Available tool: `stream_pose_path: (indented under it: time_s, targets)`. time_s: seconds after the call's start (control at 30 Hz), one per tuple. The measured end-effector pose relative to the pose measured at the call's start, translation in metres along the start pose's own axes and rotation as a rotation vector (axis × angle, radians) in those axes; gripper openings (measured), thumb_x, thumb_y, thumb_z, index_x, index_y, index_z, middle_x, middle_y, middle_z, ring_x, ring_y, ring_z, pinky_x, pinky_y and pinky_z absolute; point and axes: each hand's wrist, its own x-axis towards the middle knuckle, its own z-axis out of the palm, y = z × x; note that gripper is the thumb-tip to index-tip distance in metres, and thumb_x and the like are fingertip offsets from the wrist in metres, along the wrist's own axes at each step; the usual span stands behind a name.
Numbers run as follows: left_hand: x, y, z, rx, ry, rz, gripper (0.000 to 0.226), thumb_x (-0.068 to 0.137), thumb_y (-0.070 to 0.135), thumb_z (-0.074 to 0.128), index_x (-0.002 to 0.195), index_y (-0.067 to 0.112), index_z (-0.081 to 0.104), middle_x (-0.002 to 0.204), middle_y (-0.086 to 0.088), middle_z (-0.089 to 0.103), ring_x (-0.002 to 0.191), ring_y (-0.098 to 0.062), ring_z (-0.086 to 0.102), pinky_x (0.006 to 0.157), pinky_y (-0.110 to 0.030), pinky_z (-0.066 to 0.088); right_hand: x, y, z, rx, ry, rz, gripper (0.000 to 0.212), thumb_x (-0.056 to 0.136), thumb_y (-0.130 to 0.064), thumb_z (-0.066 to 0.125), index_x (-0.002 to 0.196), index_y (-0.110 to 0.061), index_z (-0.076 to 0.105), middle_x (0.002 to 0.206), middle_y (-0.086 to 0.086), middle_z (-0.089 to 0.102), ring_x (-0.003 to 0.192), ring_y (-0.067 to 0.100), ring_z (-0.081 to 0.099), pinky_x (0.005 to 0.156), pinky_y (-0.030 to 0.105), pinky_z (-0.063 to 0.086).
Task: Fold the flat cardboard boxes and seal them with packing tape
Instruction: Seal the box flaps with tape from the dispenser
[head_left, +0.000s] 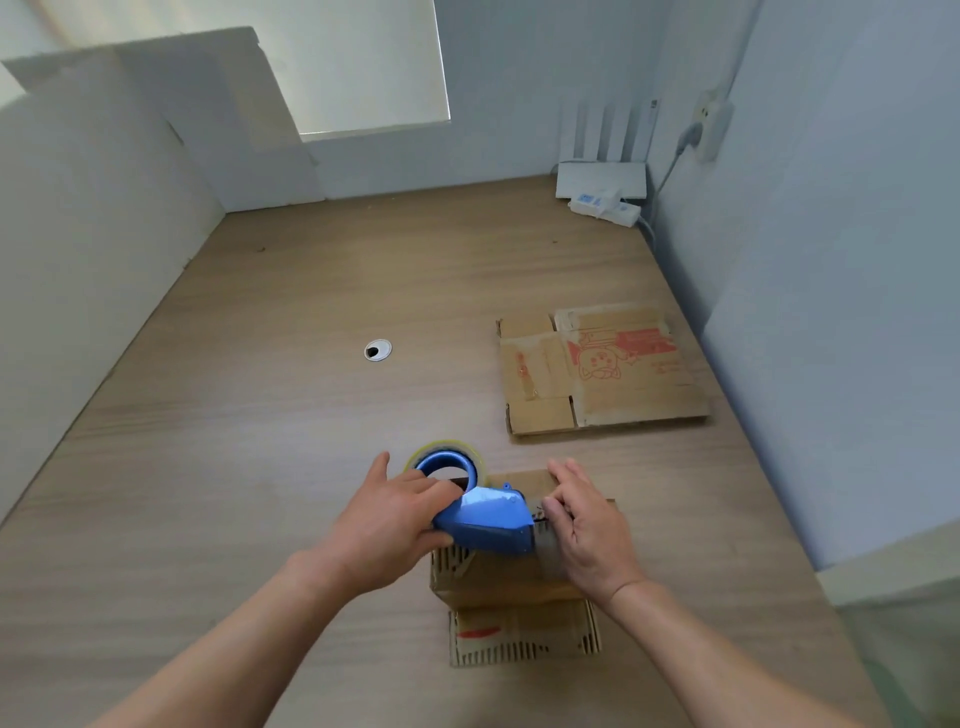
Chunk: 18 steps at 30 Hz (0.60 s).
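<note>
A small folded cardboard box (506, 584) stands on the wooden table (260, 467) near its front edge, with one flap (524, 636) lying open toward me. My left hand (387, 525) grips a blue tape dispenser (485, 519) with a clear tape roll (449, 457), held on top of the box. My right hand (589, 530) lies on the right side of the box top, its fingers against the tape strip (548, 551) at the dispenser's mouth. A flat cardboard box with red print (602, 369) lies further back on the right.
A round cable hole (377, 350) sits mid-table. At the back right corner are a white router (602, 176) and a power strip (605, 205) with cables. White walls and partitions close in the table on the left, back and right.
</note>
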Motion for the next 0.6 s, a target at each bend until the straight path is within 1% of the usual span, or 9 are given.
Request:
stream_pose_path:
  time_s: [0.07,0.2,0.27,0.33,0.4,0.47,0.5,0.53,0.6]
  targets:
    - [-0.005,-0.013,-0.002,-0.027,-0.009,-0.053,0.024,0.088,0.040,0.067,0.103,0.029,0.054,0.097,0.010,0.064,0.098,-0.021,0.060,0.110,-0.061,0.029,-0.002,-0.003,-0.002,0.003,-0.004,-0.006,0.020,0.105,-0.030,0.045,0.086,-0.028,0.051,0.153,-0.006,0.044,0.148,0.009,0.025,0.117,0.022,0.019]
    - [-0.012,-0.027,-0.002,-0.070,-0.058,-0.109,0.023,0.091,0.045,0.063,0.097,0.031,0.045,0.096,0.016,0.055,0.101,-0.019,0.056,0.112,-0.051,0.025,-0.003,-0.003,0.001,-0.006,0.000,0.006,0.024,0.104,-0.037,0.039,0.085,-0.030,0.052,0.152,-0.005,0.045,0.148,0.010,0.027,0.118,0.025,0.022]
    - [-0.011,-0.029,-0.003,-0.082,-0.060,-0.130,0.024,0.092,0.045,0.061,0.099,0.033,0.041,0.095,0.018,0.048,0.102,-0.017,0.054,0.114,-0.047,0.021,-0.004,-0.006,-0.001,0.013,0.009,0.019,0.044,0.101,-0.051,0.029,0.104,-0.023,0.062,0.150,-0.007,0.045,0.145,0.008,0.030,0.117,0.025,0.024]
    - [-0.011,-0.035,-0.005,-0.100,-0.075,-0.183,0.023,0.092,0.043,0.062,0.103,0.031,0.045,0.095,0.017,0.047,0.099,-0.016,0.052,0.116,-0.045,0.019,-0.003,-0.008,-0.002,0.030,0.047,0.013,0.070,0.097,-0.064,0.019,0.130,-0.017,0.059,0.147,-0.005,0.050,0.139,0.008,0.040,0.115,0.028,0.033]
    - [-0.011,-0.042,-0.007,-0.125,-0.075,-0.216,0.023,0.091,0.041,0.064,0.104,0.030,0.047,0.095,0.016,0.048,0.091,-0.013,0.046,0.116,-0.044,0.018,-0.002,-0.011,-0.004,0.067,0.059,0.048,0.062,0.101,-0.056,0.024,0.137,-0.015,0.055,0.143,-0.003,0.054,0.130,0.002,0.043,0.111,0.024,0.037]
    - [-0.012,-0.043,-0.009,-0.130,-0.092,-0.230,0.024,0.091,0.041,0.064,0.103,0.032,0.045,0.096,0.016,0.048,0.089,-0.011,0.043,0.117,-0.043,0.019,-0.001,-0.013,-0.005,0.100,0.049,0.079,0.048,0.106,-0.041,0.029,0.136,-0.015,0.055,0.138,-0.005,0.057,0.122,-0.007,0.043,0.104,0.009,0.031]
    - [-0.011,-0.041,-0.011,-0.116,-0.104,-0.233,0.024,0.092,0.042,0.063,0.104,0.033,0.044,0.097,0.016,0.049,0.091,-0.011,0.045,0.116,-0.042,0.019,-0.001,-0.014,-0.006,0.124,0.062,0.087,0.048,0.105,-0.040,0.029,0.135,-0.015,0.056,0.134,-0.007,0.058,0.117,-0.014,0.043,0.100,0.003,0.029]
    - [-0.010,-0.036,-0.013,-0.099,-0.114,-0.235,0.024,0.093,0.043,0.061,0.107,0.033,0.044,0.100,0.016,0.050,0.094,-0.013,0.047,0.116,-0.041,0.019,-0.001,-0.014,-0.007,0.150,0.080,0.098,0.049,0.102,-0.040,0.029,0.133,-0.015,0.057,0.129,-0.009,0.058,0.113,-0.019,0.044,0.097,0.001,0.029]
    - [-0.006,-0.028,-0.015,-0.074,-0.131,-0.235,0.027,0.095,0.045,0.057,0.117,0.031,0.048,0.108,0.014,0.056,0.105,-0.015,0.052,0.115,-0.042,0.020,-0.002,-0.016,-0.007,0.199,0.109,0.121,0.050,0.100,-0.042,0.028,0.131,-0.017,0.058,0.124,-0.013,0.058,0.113,-0.017,0.047,0.100,0.005,0.034]
